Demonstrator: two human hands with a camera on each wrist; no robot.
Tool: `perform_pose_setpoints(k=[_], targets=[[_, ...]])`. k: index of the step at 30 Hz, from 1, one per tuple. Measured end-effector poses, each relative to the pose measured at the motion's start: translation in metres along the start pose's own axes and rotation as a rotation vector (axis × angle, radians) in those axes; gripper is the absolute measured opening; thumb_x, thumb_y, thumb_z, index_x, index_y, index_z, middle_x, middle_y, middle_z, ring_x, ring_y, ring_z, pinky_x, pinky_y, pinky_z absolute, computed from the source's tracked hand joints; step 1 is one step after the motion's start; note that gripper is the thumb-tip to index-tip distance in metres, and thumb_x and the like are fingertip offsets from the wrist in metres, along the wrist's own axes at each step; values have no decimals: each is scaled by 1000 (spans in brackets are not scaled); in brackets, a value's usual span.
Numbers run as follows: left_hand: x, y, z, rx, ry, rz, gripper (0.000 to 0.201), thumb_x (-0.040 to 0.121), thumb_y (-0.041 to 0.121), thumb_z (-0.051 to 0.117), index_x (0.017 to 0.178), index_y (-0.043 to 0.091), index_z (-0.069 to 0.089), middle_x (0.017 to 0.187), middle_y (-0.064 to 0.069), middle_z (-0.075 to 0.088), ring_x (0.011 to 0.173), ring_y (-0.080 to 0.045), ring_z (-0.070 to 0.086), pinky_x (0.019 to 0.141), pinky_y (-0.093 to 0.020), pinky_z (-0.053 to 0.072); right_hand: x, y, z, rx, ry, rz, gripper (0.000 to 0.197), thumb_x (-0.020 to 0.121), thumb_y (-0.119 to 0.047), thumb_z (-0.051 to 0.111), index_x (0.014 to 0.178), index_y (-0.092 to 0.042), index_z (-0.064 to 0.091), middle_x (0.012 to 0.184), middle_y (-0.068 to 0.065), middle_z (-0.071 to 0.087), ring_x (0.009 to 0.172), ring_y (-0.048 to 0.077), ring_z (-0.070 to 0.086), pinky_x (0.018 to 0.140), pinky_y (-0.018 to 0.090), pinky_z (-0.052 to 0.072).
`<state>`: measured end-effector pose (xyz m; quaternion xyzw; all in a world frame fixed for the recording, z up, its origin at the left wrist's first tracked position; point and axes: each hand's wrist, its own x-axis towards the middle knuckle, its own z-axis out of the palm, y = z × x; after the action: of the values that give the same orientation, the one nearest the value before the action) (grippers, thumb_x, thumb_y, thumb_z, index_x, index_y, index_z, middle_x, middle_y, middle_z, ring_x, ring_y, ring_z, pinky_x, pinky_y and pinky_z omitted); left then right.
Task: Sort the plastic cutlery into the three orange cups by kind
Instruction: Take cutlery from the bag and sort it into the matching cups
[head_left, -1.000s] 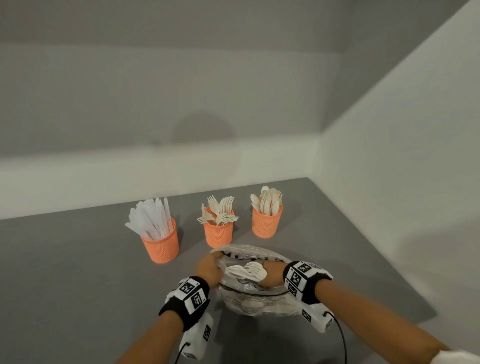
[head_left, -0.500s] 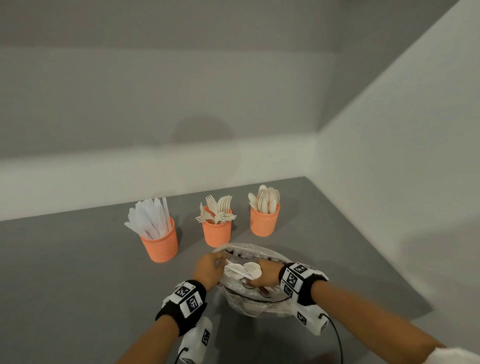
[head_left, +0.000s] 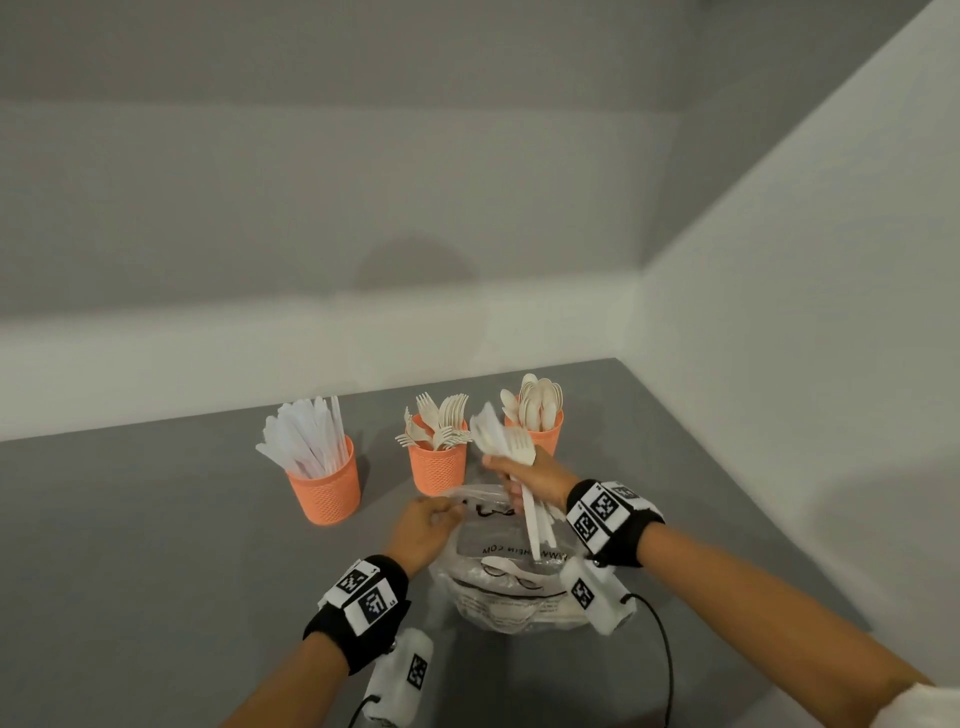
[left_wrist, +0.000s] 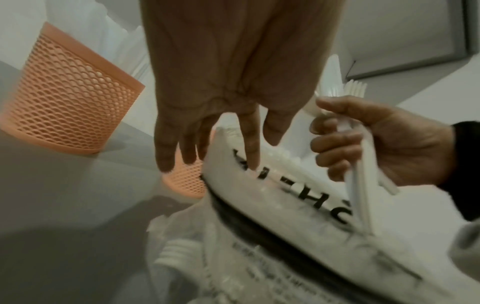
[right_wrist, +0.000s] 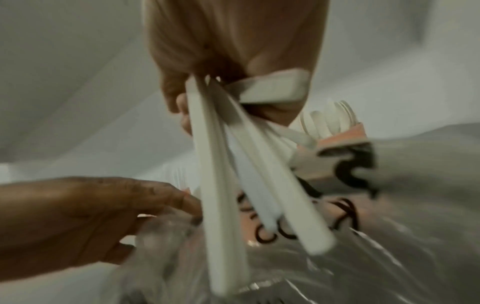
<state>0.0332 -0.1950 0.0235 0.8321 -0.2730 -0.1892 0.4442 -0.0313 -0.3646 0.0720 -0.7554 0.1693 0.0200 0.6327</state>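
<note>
Lifted clear of the clear printed plastic bag (head_left: 511, 587) since the earlier frame, the right hand (head_left: 537, 480) now holds a fanned bunch of white plastic cutlery (head_left: 506, 447) above the bag's mouth, fingers curled tight round the handles, heads pointing up toward the back edge of the grey table (head_left: 156, 545); a fork head shows among them, the rest too blurred to sort; the left hand (head_left: 423, 527) pinches the bag's rim at its near-left side, holding it open; more white pieces lie inside the bag; three orange perforated plastic cups stand in a row nearer the back edge: the left cup (head_left: 325, 488) full of knives, the middle cup (head_left: 437, 467) full of forks, the right cup (head_left: 545, 439) full of spoons, nearest the table's back right corner; the raised bunch sits in front of the gap between middle and right cups.
</note>
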Motion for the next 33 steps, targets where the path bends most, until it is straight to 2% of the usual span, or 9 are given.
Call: perform_pose_setpoints(k=[5, 12, 17, 20, 23, 27, 29, 31, 33], targets=[[-4, 33, -14, -393, 318, -20, 23, 95, 6, 41, 92, 7, 64, 86, -7, 62, 84, -21, 56, 72, -26, 45, 12, -36, 7, 372, 198, -91, 36, 91, -31, 55, 59, -16, 46, 36, -6, 35, 31, 9, 32, 40, 19, 31], [-4, 45, -17, -1091, -70, -487, 48, 99, 41, 29, 109, 0, 53, 103, -19, 59, 92, -26, 58, 88, -35, 46, 30, -64, 44, 526, 394, -182, 33, 85, -23, 59, 55, -16, 45, 35, -5, 37, 30, 10, 32, 37, 19, 29], [-3, 48, -24, -1326, -132, -510, 61, 99, 46, 22, 110, -3, 57, 98, -17, 63, 89, -24, 60, 83, -34, 53, 28, -59, 77, 507, 416, -193, 29, 85, -8, 62, 59, -9, 49, 34, -5, 41, 30, 8, 38, 37, 16, 36], [-5, 50, -31, -1322, -166, -481, 66, 98, 50, 18, 107, 0, 60, 85, -15, 70, 82, -24, 65, 73, -33, 57, 28, -49, 88, 430, 449, -239, 17, 81, -3, 66, 70, -12, 57, 52, 19, 58, 47, 26, 55, 47, 23, 45], [-8, 46, -36, -1093, -248, -476, 77, 92, 62, 14, 120, 4, 56, 96, -12, 67, 86, -22, 62, 83, -35, 51, 30, -44, 94, 433, 467, -250, 8, 84, -4, 64, 90, 0, 64, 92, 40, 61, 80, 51, 59, 59, 31, 51], [-5, 46, -40, -812, -135, -324, 61, 91, 61, 27, 114, 14, 58, 95, -3, 61, 82, -14, 58, 77, -28, 48, 42, -33, 96, 381, 419, -221, 22, 89, -10, 60, 109, -2, 63, 101, 22, 69, 90, 30, 67, 83, 39, 54], [0, 53, -44, -710, -37, -200, 41, 91, 49, 45, 108, 13, 57, 88, 1, 62, 76, -9, 59, 77, -29, 48, 42, -30, 99, 284, 373, -219, 12, 90, -6, 56, 98, -7, 64, 98, 14, 68, 93, 26, 64, 78, 31, 55], [6, 59, -48, -645, 75, -158, 33, 86, 33, 61, 110, 11, 56, 103, -5, 66, 90, -14, 63, 85, -35, 52, 40, -27, 104, 169, 324, -236, 17, 91, -1, 50, 92, -12, 63, 97, 15, 65, 96, 26, 62, 77, 28, 52], [12, 65, -50, -666, 196, -147, 36, 81, 21, 69, 114, 7, 60, 109, -12, 68, 96, -19, 65, 83, -30, 53, 36, -27, 107, 34, 260, -271, 27, 90, 1, 49, 113, -6, 61, 111, 13, 64, 107, 20, 58, 95, 31, 48]])
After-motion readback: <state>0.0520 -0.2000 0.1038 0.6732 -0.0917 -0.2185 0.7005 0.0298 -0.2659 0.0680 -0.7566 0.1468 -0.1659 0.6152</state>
